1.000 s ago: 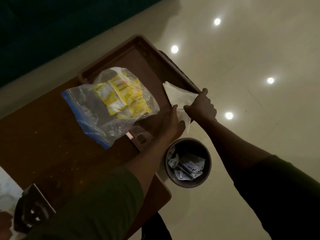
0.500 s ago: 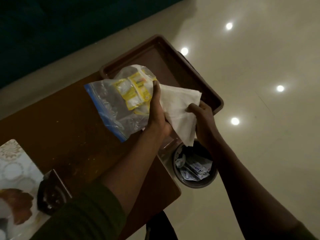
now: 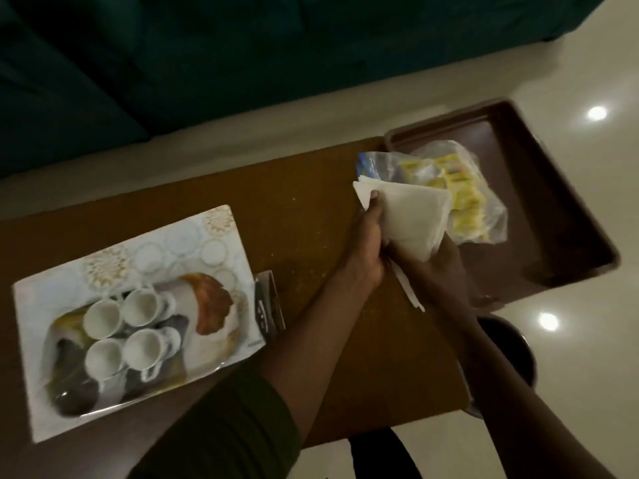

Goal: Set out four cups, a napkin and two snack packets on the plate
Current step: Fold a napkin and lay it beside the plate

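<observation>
A rectangular patterned plate (image 3: pixel 179 243) lies at the left of the brown table, with several white cups (image 3: pixel 133 330) clustered on its near-left part. Over the table's right part I hold a folded white napkin (image 3: pixel 411 216) in both hands. My left hand (image 3: pixel 366 247) grips its left edge. My right hand (image 3: pixel 441 271) pinches its lower corner from beneath. Right behind the napkin is a clear zip bag of yellow snack packets (image 3: pixel 463 188), reaching over a brown tray (image 3: pixel 553 188). I cannot tell whether a hand also holds the bag.
A small dark object (image 3: pixel 268 311) leans against the plate's right edge. The tray hangs over the table's right end. A round waste bin (image 3: pixel 505 350) stands on the glossy floor under my right forearm. A dark teal sofa (image 3: pixel 207 63) runs along the far side.
Both hands have lifted the napkin and bag off the tray's edge and brought them left over the table. My view has swung left, so the plate with cups now shows.
</observation>
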Demonstrator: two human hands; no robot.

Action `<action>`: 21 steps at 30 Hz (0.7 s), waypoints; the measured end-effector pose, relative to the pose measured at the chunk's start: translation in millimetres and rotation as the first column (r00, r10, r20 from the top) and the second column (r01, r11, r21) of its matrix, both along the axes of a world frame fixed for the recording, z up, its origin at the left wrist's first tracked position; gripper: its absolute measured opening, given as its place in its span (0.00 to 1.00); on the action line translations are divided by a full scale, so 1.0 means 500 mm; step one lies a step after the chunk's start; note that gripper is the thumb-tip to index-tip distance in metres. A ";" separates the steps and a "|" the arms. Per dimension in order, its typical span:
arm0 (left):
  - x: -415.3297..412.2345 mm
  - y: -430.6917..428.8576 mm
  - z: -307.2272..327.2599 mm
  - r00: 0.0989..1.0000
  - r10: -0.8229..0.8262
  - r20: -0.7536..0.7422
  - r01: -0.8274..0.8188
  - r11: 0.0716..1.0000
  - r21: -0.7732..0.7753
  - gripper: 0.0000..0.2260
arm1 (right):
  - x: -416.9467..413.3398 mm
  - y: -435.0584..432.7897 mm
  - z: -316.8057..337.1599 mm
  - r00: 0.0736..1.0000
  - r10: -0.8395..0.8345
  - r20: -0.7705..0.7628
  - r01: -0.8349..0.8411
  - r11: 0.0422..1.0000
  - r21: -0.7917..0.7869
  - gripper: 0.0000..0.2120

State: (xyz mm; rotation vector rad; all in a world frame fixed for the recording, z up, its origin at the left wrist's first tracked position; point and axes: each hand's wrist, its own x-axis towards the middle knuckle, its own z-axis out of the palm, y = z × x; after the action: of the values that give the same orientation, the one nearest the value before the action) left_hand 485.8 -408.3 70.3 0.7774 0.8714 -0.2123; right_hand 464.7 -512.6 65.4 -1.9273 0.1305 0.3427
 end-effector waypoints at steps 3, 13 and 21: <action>-0.047 0.092 0.008 0.997 0.051 0.059 -0.048 0.997 -0.060 0.15 | -0.037 0.092 0.010 0.996 0.020 0.082 -0.021 1.000 0.010 0.21; -0.200 0.403 -0.039 0.889 -0.457 -0.037 0.448 0.846 0.288 0.19 | -0.235 0.273 -0.019 0.989 0.143 0.041 -0.139 0.986 -0.091 0.20; -0.242 0.451 -0.078 0.650 -0.735 -0.192 0.632 0.383 0.674 0.16 | -0.341 0.308 -0.068 0.989 0.149 0.001 -0.142 0.946 -0.292 0.18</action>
State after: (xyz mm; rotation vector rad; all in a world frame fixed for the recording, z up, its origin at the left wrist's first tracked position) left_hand 364.6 -182.9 31.1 1.8755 0.4016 -0.5869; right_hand 294.4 -358.6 31.2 -2.2394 0.0231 0.4181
